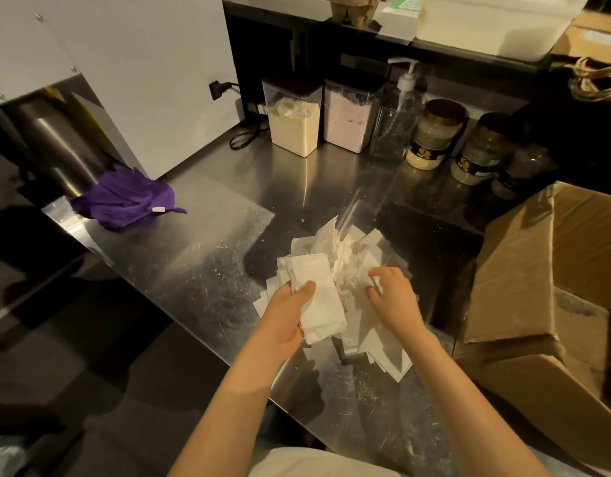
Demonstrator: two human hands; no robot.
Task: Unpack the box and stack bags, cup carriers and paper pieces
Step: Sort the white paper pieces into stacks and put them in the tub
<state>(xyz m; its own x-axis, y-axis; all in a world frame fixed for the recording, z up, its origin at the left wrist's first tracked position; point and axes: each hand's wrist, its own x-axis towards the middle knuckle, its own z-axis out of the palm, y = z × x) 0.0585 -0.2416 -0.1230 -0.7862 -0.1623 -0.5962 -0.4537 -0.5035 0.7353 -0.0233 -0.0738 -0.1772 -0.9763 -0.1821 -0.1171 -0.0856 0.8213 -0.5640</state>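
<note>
A loose heap of white paper pieces lies on the steel counter in the middle of the view. My left hand grips a gathered stack of paper pieces, thumb on top. My right hand hovers over the heap's right side, fingers curled down and pinching a small paper piece. An open cardboard box stands at the right, its flaps spread; its inside is mostly hidden.
A purple cloth lies at the counter's left. Along the back stand two clear powder containers, a pump bottle and several jars. A power cord trails near the white machine. The counter's front edge runs diagonally.
</note>
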